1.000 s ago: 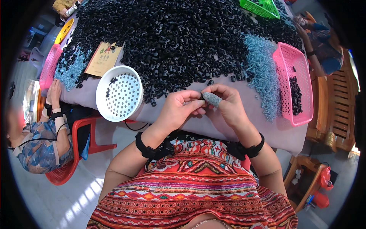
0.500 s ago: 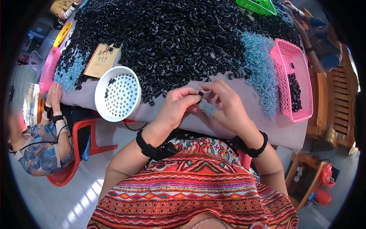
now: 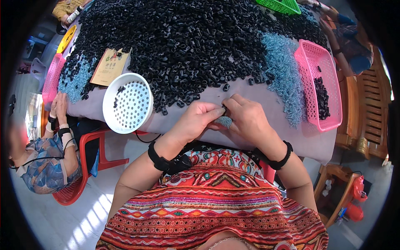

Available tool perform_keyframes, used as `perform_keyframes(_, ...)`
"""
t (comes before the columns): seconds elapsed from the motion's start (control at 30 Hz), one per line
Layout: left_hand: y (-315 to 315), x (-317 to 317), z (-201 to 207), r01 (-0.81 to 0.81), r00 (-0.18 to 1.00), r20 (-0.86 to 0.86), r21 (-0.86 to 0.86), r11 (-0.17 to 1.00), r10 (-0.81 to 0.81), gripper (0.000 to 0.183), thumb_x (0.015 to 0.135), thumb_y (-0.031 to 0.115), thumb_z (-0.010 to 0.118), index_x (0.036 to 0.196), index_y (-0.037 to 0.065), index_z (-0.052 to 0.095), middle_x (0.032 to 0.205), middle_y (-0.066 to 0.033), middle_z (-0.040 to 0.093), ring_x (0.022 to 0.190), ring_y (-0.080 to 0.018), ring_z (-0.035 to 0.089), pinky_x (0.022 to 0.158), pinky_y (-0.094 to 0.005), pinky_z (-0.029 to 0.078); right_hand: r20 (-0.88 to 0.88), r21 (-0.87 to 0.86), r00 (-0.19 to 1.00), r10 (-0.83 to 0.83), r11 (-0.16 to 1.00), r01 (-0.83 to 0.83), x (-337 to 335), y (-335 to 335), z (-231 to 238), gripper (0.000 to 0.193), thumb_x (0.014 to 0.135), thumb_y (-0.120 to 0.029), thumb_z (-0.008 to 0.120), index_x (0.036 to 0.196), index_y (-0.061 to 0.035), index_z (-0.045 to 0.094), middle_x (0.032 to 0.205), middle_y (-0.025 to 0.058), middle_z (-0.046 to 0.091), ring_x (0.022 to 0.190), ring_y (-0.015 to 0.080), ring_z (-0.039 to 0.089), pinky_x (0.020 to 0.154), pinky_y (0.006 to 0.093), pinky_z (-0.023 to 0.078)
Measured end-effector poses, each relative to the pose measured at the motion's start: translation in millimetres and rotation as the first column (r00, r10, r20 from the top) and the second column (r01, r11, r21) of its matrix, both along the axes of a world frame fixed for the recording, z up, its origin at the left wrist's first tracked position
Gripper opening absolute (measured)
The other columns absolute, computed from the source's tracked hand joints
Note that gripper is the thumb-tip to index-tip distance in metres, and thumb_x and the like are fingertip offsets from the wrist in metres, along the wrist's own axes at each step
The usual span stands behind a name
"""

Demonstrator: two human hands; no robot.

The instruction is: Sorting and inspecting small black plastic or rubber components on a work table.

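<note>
My left hand [image 3: 195, 121] pinches a small black plastic piece [image 3: 224, 110] between thumb and forefinger, above the near edge of the table. My right hand [image 3: 250, 121] meets it there, with fingers bent and closed around the same piece. A grey fuzzy wrap [image 3: 223, 121] covers a digit of the right hand, probably the thumb. Fingers hide most of the piece, so its shape is unclear. Just beyond both hands spreads a large heap of small, hollow black plastic pieces [image 3: 187, 50]. A few loose ones lie along its near edge.
Left of my hands stands a white perforated bowl [image 3: 109, 106] holding a few black pieces, beside a tan booklet [image 3: 110, 68]. Heaped small clear-blue parts [image 3: 284, 79] lie at right, next to a pink basket [image 3: 336, 106] with black pieces. Other people sit left and far right.
My right hand has come down slightly and closed its raised fingers onto the black piece. The grey-wrapped digit has tucked in toward the left hand.
</note>
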State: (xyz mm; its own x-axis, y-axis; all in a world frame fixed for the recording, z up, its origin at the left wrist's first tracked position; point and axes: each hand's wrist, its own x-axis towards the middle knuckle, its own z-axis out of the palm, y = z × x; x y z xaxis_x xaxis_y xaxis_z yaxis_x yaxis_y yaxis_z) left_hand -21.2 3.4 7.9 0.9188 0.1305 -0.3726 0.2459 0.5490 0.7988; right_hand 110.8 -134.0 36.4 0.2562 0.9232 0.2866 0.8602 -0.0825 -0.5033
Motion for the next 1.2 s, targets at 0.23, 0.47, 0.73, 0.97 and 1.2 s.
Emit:
perform_keyframes(0.23, -5.8, -1.6, -0.3, 0.090, 0.995, -0.053, 0.150, 0.985, -0.083, 0.024, 0.100, 0.017, 0.055, 0.099, -0.002, 0.068, 0.085, -0.0060, 0.070, 0.069, -0.0101, 0.067, 0.062, -0.0225, 0.054, 0.039, -0.107, 0.998, 0.047, 0.993, -0.042, -4.7, -11.2, -8.1, 0.036, 0.065, -0.021, 0.078, 0.091, -0.0053, 0.059, 0.083, 0.0122, 0.058, 0.073, 0.0335, 0.063, 0.061, 0.0436, 0.051)
perform_keyframes(0.47, 45.2, -29.1, 26.6, -0.238, 0.966, 0.080, 0.649, 0.722, 0.246, 0.025, 0.101, 0.019, 0.053, 0.106, 0.000, 0.068, 0.083, -0.0026, 0.066, 0.069, -0.0057, 0.056, 0.062, -0.0200, 0.045, -0.101, 0.077, 0.848, -0.520, 0.846, 0.528, 69.3, -60.3, 45.5, 0.040, 0.079, -0.013, 0.074, 0.118, -0.0068, 0.064, 0.087, 0.0096, 0.066, 0.076, 0.0166, 0.065, 0.070, 0.0314, 0.053)
perform_keyframes(0.73, 38.1, -37.0, 16.9, -0.022, 0.988, 0.026, 0.999, -0.029, 0.152, 0.023, 0.084, 0.003, 0.065, 0.107, 0.005, 0.063, 0.093, -0.0095, 0.060, 0.074, -0.0230, 0.064, 0.066, -0.0323, 0.050, 0.397, 0.148, 0.627, -0.670, 0.721, 0.677, 155.3, -140.4, 44.6, 0.042, 0.083, -0.018, 0.072, 0.122, -0.0036, 0.061, 0.099, 0.0161, 0.064, 0.089, 0.0307, 0.064, 0.080, 0.0388, 0.051)
perform_keyframes(0.97, 37.7, -23.4, 22.0, -0.027, 0.997, 0.027, 1.000, 0.003, 0.070, 0.024, 0.081, -0.002, 0.064, 0.105, 0.001, 0.062, 0.098, -0.0104, 0.062, 0.073, -0.0235, 0.062, 0.068, -0.0323, 0.050, 0.056, -0.112, 0.868, -0.493, 0.861, 0.496, 98.1, -77.8, 21.2, 0.019, 0.081, -0.011, 0.068, 0.097, -0.0018, 0.065, 0.095, 0.0147, 0.063, 0.091, 0.0366, 0.062, 0.078, 0.0436, 0.050)
perform_keyframes(1.2, 30.0, -13.9, 17.5, -0.074, 0.997, 0.078, 0.985, 0.154, -0.020, 0.025, 0.081, -0.005, 0.062, 0.105, 0.001, 0.063, 0.101, -0.0111, 0.063, 0.074, -0.0215, 0.063, 0.069, -0.0309, 0.051, 0.274, -0.238, 0.902, -0.333, 0.886, 0.399, 89.4, -58.2, -3.5, 0.021, 0.078, -0.002, 0.058, 0.097, -0.0051, 0.067, 0.096, 0.0118, 0.061, 0.090, 0.0355, 0.063, 0.077, 0.0464, 0.051)
